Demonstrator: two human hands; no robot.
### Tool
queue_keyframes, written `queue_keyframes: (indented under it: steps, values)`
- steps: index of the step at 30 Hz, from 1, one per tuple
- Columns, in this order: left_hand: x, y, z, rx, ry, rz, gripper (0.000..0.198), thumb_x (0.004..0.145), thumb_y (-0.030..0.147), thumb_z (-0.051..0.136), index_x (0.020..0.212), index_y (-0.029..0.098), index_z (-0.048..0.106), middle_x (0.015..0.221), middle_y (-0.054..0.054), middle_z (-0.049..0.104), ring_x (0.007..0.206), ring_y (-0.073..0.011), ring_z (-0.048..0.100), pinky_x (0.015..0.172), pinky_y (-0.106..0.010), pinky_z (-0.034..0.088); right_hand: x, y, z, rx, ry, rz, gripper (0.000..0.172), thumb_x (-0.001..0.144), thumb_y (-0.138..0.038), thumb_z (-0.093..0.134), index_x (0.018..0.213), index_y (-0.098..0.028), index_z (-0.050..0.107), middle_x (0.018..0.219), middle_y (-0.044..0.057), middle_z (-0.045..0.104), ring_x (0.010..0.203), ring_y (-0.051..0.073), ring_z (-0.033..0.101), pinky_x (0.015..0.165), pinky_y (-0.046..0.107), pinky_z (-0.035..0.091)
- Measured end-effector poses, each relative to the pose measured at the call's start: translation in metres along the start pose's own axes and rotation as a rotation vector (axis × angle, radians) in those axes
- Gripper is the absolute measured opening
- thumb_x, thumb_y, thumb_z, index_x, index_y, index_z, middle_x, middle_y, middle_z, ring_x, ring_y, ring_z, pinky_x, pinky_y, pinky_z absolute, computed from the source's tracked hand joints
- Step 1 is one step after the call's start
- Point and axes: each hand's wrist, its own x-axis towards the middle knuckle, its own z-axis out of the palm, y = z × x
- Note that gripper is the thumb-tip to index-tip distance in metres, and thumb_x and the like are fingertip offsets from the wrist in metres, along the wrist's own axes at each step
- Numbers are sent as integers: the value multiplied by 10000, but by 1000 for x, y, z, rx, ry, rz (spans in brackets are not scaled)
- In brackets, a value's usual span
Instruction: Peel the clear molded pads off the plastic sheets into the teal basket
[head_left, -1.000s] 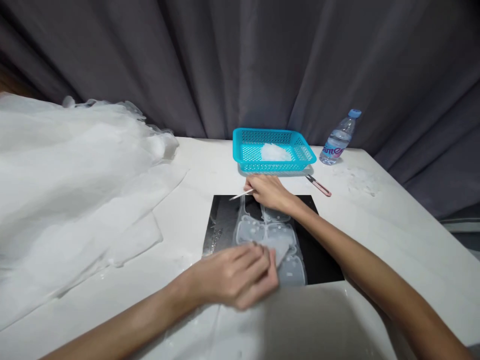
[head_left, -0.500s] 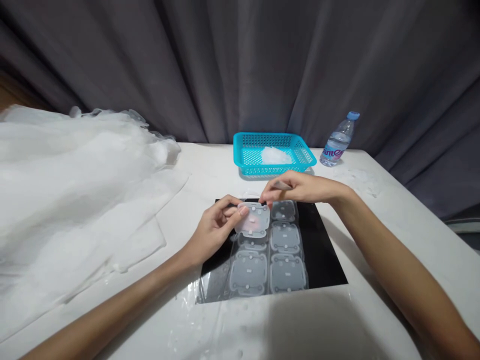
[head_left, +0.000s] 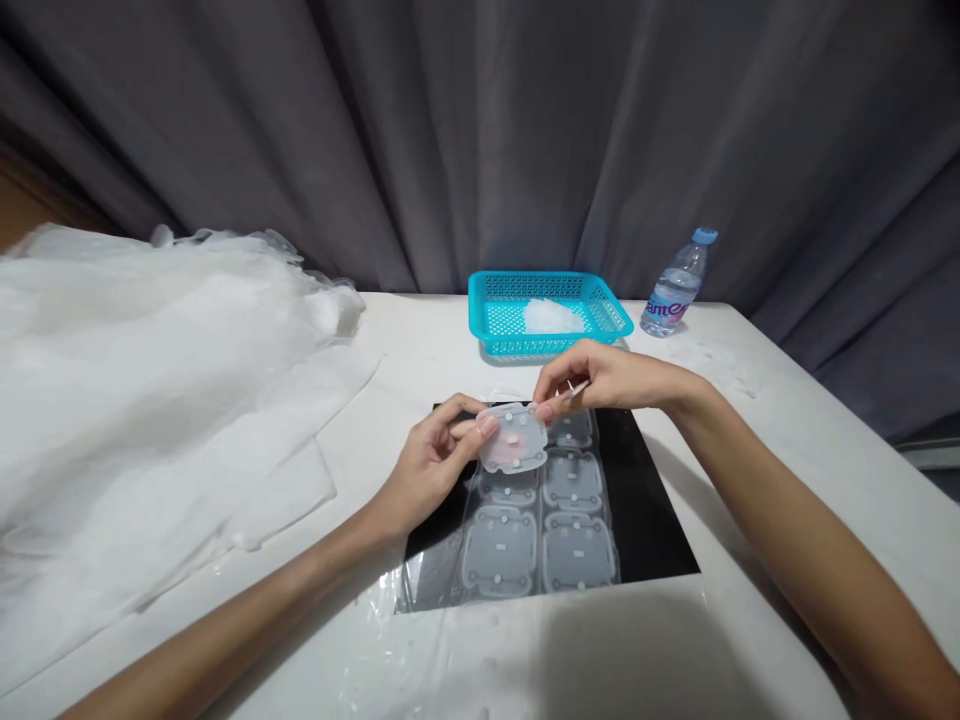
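Note:
My left hand (head_left: 442,455) pinches a translucent, frosted plastic piece (head_left: 514,440) between thumb and fingers at its left edge. The piece is squarish with rounded, notched sides and small white nubs, held tilted above a black mat. At its upper right corner, the fingertips of my right hand (head_left: 581,382) are closed on the edge. A thin, pale, pointed tool (head_left: 576,390), which looks like tweezers, is tucked among the right fingers. Beneath both hands, several similar pieces (head_left: 499,550) lie in two columns on the black mat (head_left: 649,510).
Behind the hands stands a turquoise basket (head_left: 551,345) with white pieces (head_left: 553,317) inside. A water bottle (head_left: 671,300) is to its right. A large heap of white, filmy material (head_left: 150,400) covers the table's left side. A grey curtain (head_left: 480,130) hangs behind the white table (head_left: 787,400).
The right hand has turned, so its pale tool now points up and right. The held piece has shifted slightly right and tilted. The left hand keeps its hold.

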Motion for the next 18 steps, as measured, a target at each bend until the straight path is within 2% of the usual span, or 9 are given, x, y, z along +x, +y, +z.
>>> queue_keyframes:
  steps: [5, 11, 18]
  values:
    - [1, -3, 2, -85, -32, -39, 368, 932, 531, 744, 978, 195, 602, 750, -2, 768, 688, -149, 736, 725, -270, 603, 3, 4, 1, 82, -36, 31, 236, 912, -403, 762, 903, -168, 777, 802, 27, 768, 816, 167, 711, 780, 291, 513]
    - [0, -6, 1, -139, -65, -40, 324, 957, 491, 731, 991, 197, 598, 781, -5, 773, 717, -143, 733, 742, -265, 596, 2, 6, 2, 115, -43, 5, 212, 901, -374, 777, 902, -162, 774, 806, 28, 769, 803, 166, 710, 769, 287, 511]
    - [1, -6, -2, -41, -17, 40, 284, 945, 459, 751, 985, 188, 676, 716, 23, 686, 678, -108, 636, 657, -202, 506, -1, -5, 3, -40, 44, -85, 217, 870, -385, 810, 903, -170, 807, 835, 19, 744, 712, 118, 558, 650, 260, 408]
